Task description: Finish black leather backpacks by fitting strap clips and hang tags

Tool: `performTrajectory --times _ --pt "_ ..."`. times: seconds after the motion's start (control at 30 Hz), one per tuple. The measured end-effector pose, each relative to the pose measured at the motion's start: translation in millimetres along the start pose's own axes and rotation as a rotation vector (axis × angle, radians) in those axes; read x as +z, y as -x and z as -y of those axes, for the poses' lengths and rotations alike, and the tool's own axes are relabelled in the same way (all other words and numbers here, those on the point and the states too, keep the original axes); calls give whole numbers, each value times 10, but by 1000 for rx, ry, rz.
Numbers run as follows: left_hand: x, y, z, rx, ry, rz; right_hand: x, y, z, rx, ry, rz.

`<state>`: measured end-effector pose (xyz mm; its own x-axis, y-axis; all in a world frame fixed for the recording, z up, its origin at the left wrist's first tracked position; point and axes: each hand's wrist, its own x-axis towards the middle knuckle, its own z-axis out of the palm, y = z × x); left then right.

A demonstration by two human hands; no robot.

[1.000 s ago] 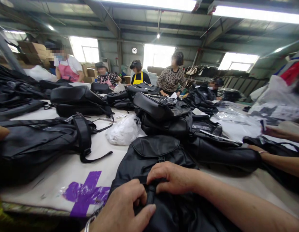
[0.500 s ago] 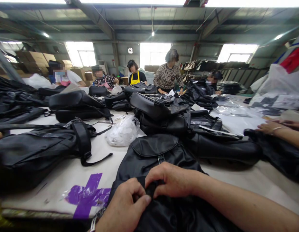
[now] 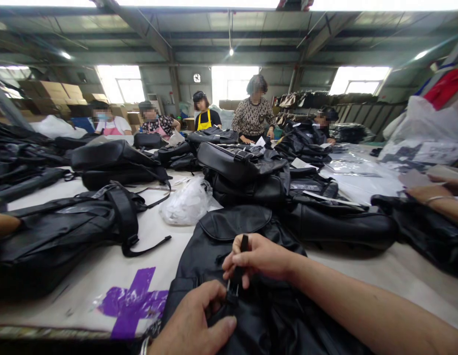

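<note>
A black leather backpack (image 3: pixel 232 231) lies flap-up on the table right in front of me. My right hand (image 3: pixel 260 257) is closed round a narrow black strap (image 3: pixel 239 266) and holds it up from the bag, its end poking above my fingers. Just below, my left hand (image 3: pixel 193 320) is curled on the bag fabric at the strap's buckle, thumb stretched to the right. Both hands rest on the near part of this bag.
Many more black backpacks (image 3: pixel 247 172) are piled across the white table (image 3: pixel 103 268), with a crumpled white plastic bag (image 3: pixel 188 202) and a purple tape cross (image 3: pixel 130 303). Several people work at the far end. Another person's arm (image 3: pixel 439 202) reaches in at the right.
My right hand has lifted slightly and pulled the strap upward, so its end now shows above my fingers. My left hand slid a little lower on the bag.
</note>
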<state>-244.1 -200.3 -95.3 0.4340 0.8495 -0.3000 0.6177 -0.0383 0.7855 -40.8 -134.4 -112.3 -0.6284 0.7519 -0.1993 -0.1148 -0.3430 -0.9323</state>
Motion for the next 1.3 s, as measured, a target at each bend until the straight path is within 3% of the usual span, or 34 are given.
performTrajectory --times 0.07,0.13,0.23,0.33,0.53,0.6,0.7,0.77,0.8,0.87,0.93,1.0,1.13,1.23,1.3 --pt "-1 -13 12 -21 69 52 -52 -8 21 -25 -31 -58" --pt "-6 -19 35 -35 132 75 -119 14 51 -27 79 -59" --pt "-14 -18 74 -55 194 85 -185 93 103 -21 430 129" --pt "-15 -12 91 -47 217 71 -121 170 126 -45 820 301" --pt "-4 9 118 151 87 7 112 93 9 -304 1317 215" --pt "2 24 162 271 16 29 47 15 0 -273 1408 3" --pt "-8 71 229 428 -48 66 -152 -67 89 -69 1428 -418" --pt "-43 116 240 489 -49 43 -250 -71 187 30 1438 -506" --pt "-71 136 232 505 -45 18 -267 -61 231 52 1430 -458" --pt "-144 150 196 511 -46 3 -236 -40 287 78 1334 -226" --pt "-224 99 164 491 -43 53 -162 -48 286 75 1216 29" --pt "-285 -29 173 468 -16 99 -106 -97 231 73 1182 155" --pt "-267 -403 349 404 -47 -17 -155 -248 45 240 1133 101" --pt "-161 -633 494 348 -113 -30 -275 -333 -77 299 1061 41" --pt "-101 -727 541 340 -96 -43 -348 -385 -137 349 866 -4"
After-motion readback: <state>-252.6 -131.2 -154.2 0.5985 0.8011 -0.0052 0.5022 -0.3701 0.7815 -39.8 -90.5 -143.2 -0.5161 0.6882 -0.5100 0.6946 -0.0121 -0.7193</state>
